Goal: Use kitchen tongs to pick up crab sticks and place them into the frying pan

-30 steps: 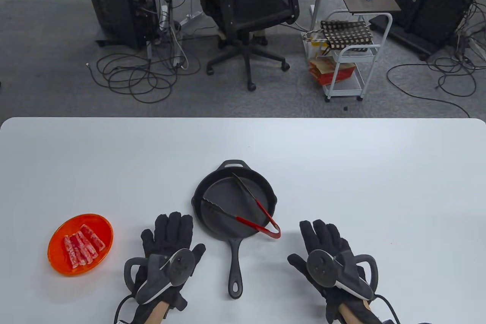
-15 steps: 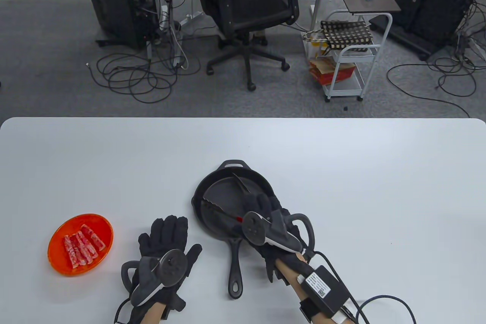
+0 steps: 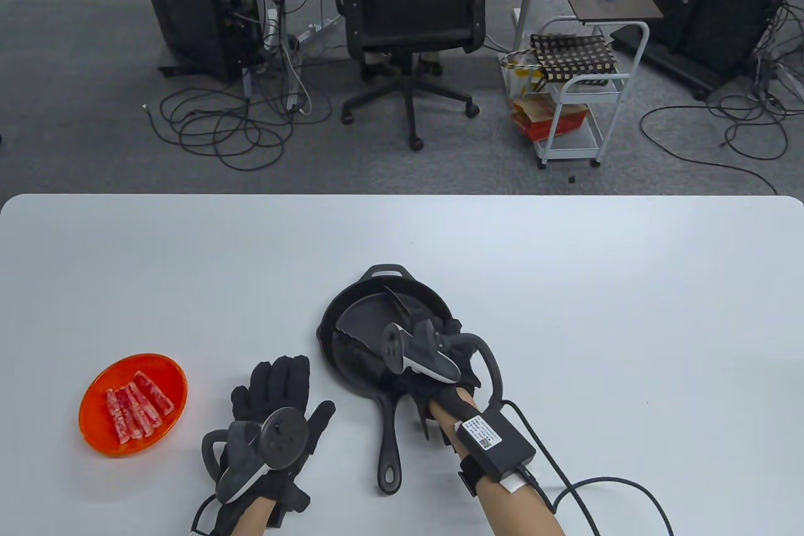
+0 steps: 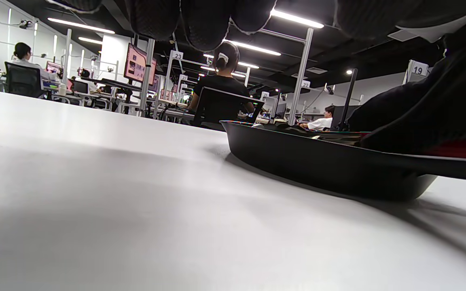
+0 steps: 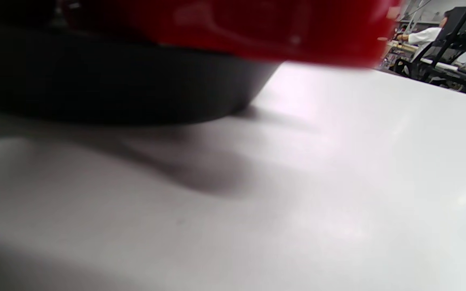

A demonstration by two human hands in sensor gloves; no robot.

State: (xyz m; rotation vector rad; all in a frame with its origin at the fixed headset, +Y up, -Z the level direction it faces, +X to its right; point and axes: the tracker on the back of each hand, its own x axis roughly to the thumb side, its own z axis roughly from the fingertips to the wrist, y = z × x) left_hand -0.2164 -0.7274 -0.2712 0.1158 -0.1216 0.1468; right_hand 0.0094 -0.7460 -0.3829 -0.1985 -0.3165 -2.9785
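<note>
A black cast-iron frying pan (image 3: 327, 317) sits mid-table, its long handle (image 3: 388, 435) pointing toward me. Kitchen tongs (image 3: 359, 342) with black arms lie spread in it. My right hand (image 3: 441, 335) is turned on its side over the pan's near right part and curls round the tongs' red handle, which it hides in the table view. That red handle (image 5: 257, 28) fills the top of the right wrist view, above the pan wall (image 5: 115, 85). My left hand (image 3: 279, 376) rests flat on the table left of the pan. Crab sticks (image 3: 138, 410) lie on an orange plate (image 3: 94, 438) at the near left.
The pan (image 4: 322, 165) shows side-on in the left wrist view, with my right glove (image 4: 427, 113) over its rim. A cable (image 3: 603, 486) trails from my right forearm across the table. Beyond the far edge stand an office chair (image 3: 408, 8) and a white cart (image 3: 584, 90).
My right hand moved from the table up to the pan, then rolled onto its side and closed over the tongs' red handle. The left hand barely shifted. The chair behind turned.
</note>
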